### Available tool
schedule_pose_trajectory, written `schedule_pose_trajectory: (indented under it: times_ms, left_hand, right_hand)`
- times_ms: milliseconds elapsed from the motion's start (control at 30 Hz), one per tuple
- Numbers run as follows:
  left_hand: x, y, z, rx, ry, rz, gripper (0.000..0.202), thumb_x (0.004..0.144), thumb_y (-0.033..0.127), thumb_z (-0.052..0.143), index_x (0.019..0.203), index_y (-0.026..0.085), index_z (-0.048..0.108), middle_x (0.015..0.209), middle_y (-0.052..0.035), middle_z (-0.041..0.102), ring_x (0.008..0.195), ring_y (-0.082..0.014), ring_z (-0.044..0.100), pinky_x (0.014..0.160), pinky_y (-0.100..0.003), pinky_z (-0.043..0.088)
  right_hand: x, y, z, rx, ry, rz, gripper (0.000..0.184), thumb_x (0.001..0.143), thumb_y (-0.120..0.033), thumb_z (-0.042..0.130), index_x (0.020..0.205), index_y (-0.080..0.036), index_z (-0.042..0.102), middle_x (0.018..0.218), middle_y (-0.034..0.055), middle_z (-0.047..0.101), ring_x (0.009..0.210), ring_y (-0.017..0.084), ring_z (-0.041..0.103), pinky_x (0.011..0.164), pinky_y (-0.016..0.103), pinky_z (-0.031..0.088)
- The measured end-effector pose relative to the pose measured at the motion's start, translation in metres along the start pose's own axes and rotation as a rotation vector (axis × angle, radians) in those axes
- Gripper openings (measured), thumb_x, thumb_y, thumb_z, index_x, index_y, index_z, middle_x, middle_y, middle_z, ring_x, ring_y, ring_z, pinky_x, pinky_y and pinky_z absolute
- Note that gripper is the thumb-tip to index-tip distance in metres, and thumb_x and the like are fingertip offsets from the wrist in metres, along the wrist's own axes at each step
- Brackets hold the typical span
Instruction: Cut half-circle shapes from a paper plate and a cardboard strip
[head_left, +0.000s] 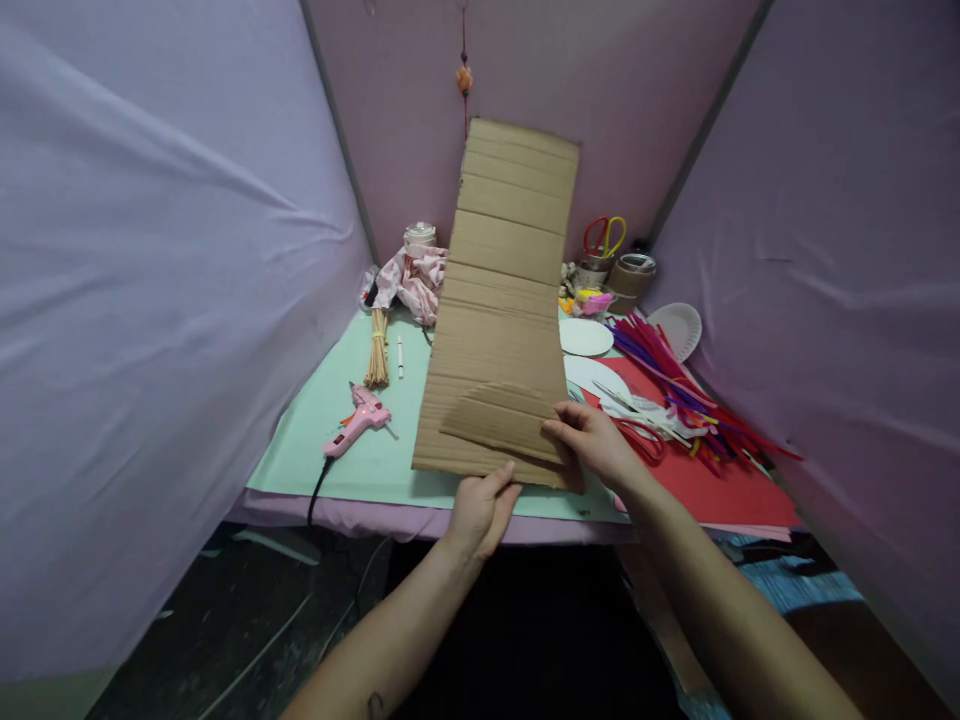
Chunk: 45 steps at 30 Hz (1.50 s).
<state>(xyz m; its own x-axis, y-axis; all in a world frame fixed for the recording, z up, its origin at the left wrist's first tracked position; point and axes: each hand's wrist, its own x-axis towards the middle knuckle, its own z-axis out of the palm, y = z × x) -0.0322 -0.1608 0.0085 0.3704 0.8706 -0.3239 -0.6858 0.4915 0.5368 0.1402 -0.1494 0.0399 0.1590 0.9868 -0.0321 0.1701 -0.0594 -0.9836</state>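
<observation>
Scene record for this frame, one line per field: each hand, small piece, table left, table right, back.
left hand: holds near edge of large cardboard sheet
right hand: at right end of smaller cardboard piece
small piece: overlapping large sheet's near end
table left: pink glue gun, stick bundle, white pen
table right: pipe cleaners, red sheet
back: red- and yellow-handled scissors

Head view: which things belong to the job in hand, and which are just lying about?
In hand:
large cardboard sheet (left hand)
curved cardboard piece (right hand)

Apparently lying about:
pink glue gun
stick bundle
white pen
fuzzy stems
red sheet
</observation>
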Motion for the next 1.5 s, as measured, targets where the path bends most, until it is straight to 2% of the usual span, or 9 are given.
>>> schedule_pose_trajectory:
  times_ms: [233,367,467,567,733,800,1000,1267,1500]
  left_hand:
    - [-0.008,0.010,0.006,0.059,-0.059,-0.063,0.022,0.066,0.014,0.080,0.082,0.011,0.065,0.089,-0.0086,0.071,0.104,-0.0228,0.064,0.104,-0.043,0.042]
    - [-0.034,0.036,-0.005,0.290,-0.086,-0.381,0.027,0.071,0.020,0.077,0.092,0.014,0.062,0.108,-0.0136,0.069,0.101,-0.0259,0.067,0.095,-0.045,0.048]
    - [-0.057,0.057,-0.015,0.631,-0.342,-0.634,0.043,0.076,0.029,0.072,0.116,0.016,0.059,0.113,-0.0160,0.068,0.100,-0.0266,0.067,0.088,-0.045,0.050]
    - [-0.065,0.076,-0.022,0.998,-0.461,-0.418,0.039,0.078,0.031,0.069,0.114,0.018,0.064,0.109,-0.0123,0.070,0.099,-0.0231,0.066,0.091,-0.040,0.048]
    - [-0.032,0.109,-0.034,1.519,-0.125,0.366,0.024,0.083,0.034,0.059,0.100,0.019,0.069,0.105,-0.0082,0.069,0.097,-0.0221,0.063,0.089,-0.038,0.049]
    - [-0.015,0.117,-0.043,1.614,-0.045,0.562,0.023,0.081,0.033,0.059,0.095,0.018,0.069,0.105,-0.0093,0.066,0.100,-0.0236,0.061,0.090,-0.040,0.048]
    - [0.005,0.110,-0.066,1.708,-0.062,0.637,0.047,0.074,0.026,0.067,0.120,0.019,0.059,0.122,-0.0112,0.052,0.114,-0.0247,0.054,0.099,-0.042,0.045]
    - [0.002,0.093,-0.070,1.864,-0.083,0.830,0.056,0.082,0.025,0.063,0.134,0.020,0.045,0.121,-0.0118,0.060,0.113,-0.0269,0.054,0.099,-0.045,0.043]
    - [0.001,0.089,-0.071,1.897,-0.115,0.885,0.045,0.088,0.026,0.057,0.132,0.023,0.050,0.121,-0.0101,0.059,0.113,-0.0247,0.053,0.100,-0.042,0.043]
  right_hand:
    - [0.004,0.013,-0.005,-0.007,0.035,0.027,0.026,0.070,-0.044,0.065,0.074,-0.020,0.057,0.057,-0.0053,0.050,0.049,0.011,0.042,0.047,0.023,0.032]
    - [0.007,0.016,-0.006,-0.001,0.033,0.039,0.028,0.069,-0.046,0.066,0.075,-0.020,0.057,0.056,-0.0053,0.050,0.047,0.010,0.041,0.045,0.023,0.031]
    - [0.008,0.017,-0.007,-0.009,0.022,0.052,0.029,0.069,-0.046,0.066,0.076,-0.019,0.058,0.056,-0.0053,0.050,0.047,0.010,0.040,0.045,0.023,0.031]
    - [0.009,0.016,-0.007,-0.043,0.017,0.047,0.028,0.070,-0.047,0.064,0.073,-0.020,0.057,0.054,-0.0056,0.048,0.047,0.010,0.041,0.046,0.023,0.031]
    - [0.011,0.015,-0.008,-0.093,0.013,0.022,0.031,0.069,-0.049,0.063,0.073,-0.019,0.059,0.063,-0.0012,0.058,0.057,0.014,0.050,0.053,0.024,0.037]
    - [0.012,0.016,-0.009,-0.102,0.011,0.020,0.030,0.070,-0.048,0.062,0.074,-0.019,0.061,0.067,0.0001,0.061,0.061,0.014,0.053,0.055,0.024,0.039]
    - [0.014,0.022,-0.008,-0.153,-0.020,-0.010,0.027,0.075,-0.042,0.059,0.085,-0.018,0.067,0.082,0.0032,0.070,0.077,0.019,0.062,0.068,0.028,0.047]
    - [0.007,0.015,0.002,-0.428,0.052,-0.024,0.042,0.079,-0.035,0.060,0.115,-0.015,0.064,0.074,0.0025,0.067,0.067,0.018,0.060,0.063,0.028,0.045]
    - [-0.003,0.013,0.013,-0.657,0.063,-0.073,0.036,0.086,-0.031,0.056,0.119,-0.017,0.064,0.107,0.0113,0.071,0.100,0.025,0.064,0.087,0.035,0.046]
